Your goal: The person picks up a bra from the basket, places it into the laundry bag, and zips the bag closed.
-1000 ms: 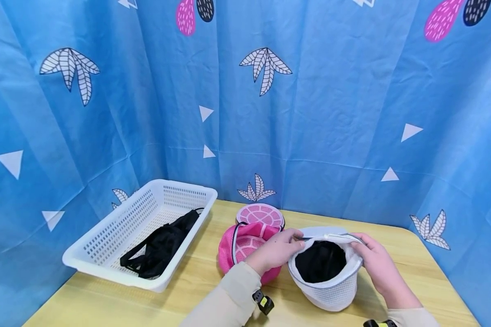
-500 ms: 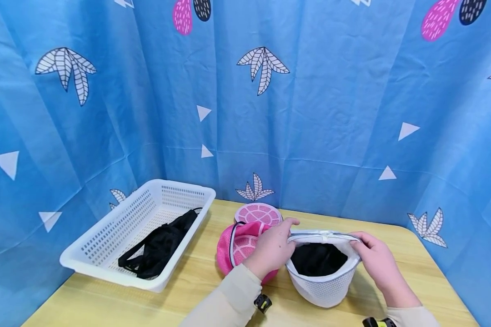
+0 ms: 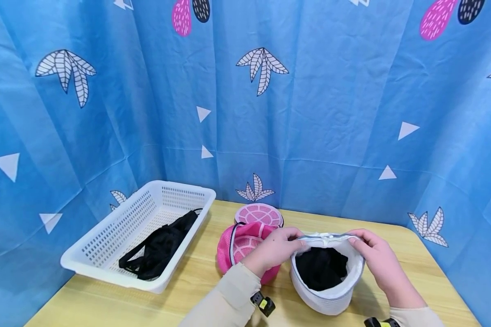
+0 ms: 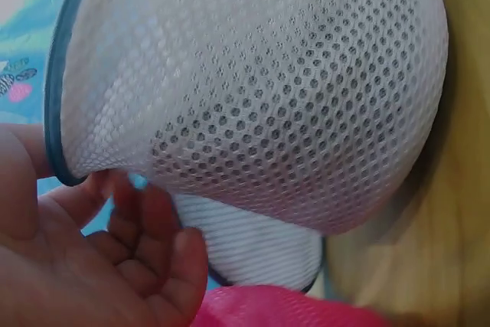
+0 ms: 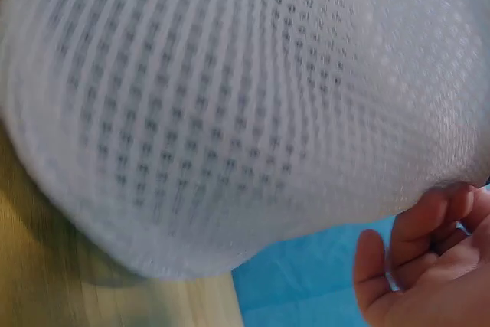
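Observation:
A white mesh laundry bag (image 3: 331,305) with a grey-edged mouth stands on the table at the right, its opening towards me. Bunched black cloth (image 3: 321,268) lies inside it. My left hand (image 3: 275,250) pinches the left side of the far rim, and my right hand (image 3: 377,256) pinches the right side. The rim is drawn up between them. In the left wrist view the mesh wall (image 4: 276,105) fills most of the picture, the left hand (image 4: 115,254) below its dark-edged rim. The right hand's fingers (image 5: 417,231) are curled at the mesh in the right wrist view.
A pink mesh bag (image 3: 226,250) with an open mouth stands just left of the white one, partly behind my left forearm. Behind it is a round pink panelled piece (image 3: 259,213). A white perforated basket (image 3: 106,278) with black clothing (image 3: 163,247) stands at the left.
My left hand has shifted its fingers on the rim, lifting off towards the left and then coming back in. The bag's mouth now tips further towards me, showing more black cloth.

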Available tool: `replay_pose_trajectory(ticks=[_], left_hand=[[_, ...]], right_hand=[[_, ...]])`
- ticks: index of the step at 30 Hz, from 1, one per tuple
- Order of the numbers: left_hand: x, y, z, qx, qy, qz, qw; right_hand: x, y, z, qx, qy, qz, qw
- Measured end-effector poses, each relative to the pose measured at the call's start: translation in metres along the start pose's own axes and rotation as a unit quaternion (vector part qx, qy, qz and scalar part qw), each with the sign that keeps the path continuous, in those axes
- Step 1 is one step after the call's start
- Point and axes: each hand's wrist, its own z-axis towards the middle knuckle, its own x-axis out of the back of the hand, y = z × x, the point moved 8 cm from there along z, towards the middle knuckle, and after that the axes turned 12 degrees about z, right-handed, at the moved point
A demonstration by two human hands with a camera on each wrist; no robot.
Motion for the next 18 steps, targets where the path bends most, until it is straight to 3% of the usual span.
replay_pose_trajectory(ticks=[6, 11, 14, 18], left_hand=[[-0.013, -0.014, 0.006, 0.025, -0.011, -0.114, 0.9931], [-0.021, -0.025, 0.009, 0.06, 0.009, -0.212, 0.9754], [-0.025, -0.03, 0.01, 0.075, 0.027, -0.285, 0.9552], [-0.03, -0.036, 0.013, 0.081, 0.041, -0.402, 0.9113]], right_hand=[[-0.006, 0.012, 0.002, -0.009, -0.052, 0.083, 0.995], [-0.011, 0.023, 0.004, -0.02, -0.094, 0.179, 0.979], [-0.015, 0.03, 0.004, -0.044, -0.106, 0.209, 0.971], [-0.02, 0.04, 0.003, -0.083, -0.113, 0.204, 0.969]])
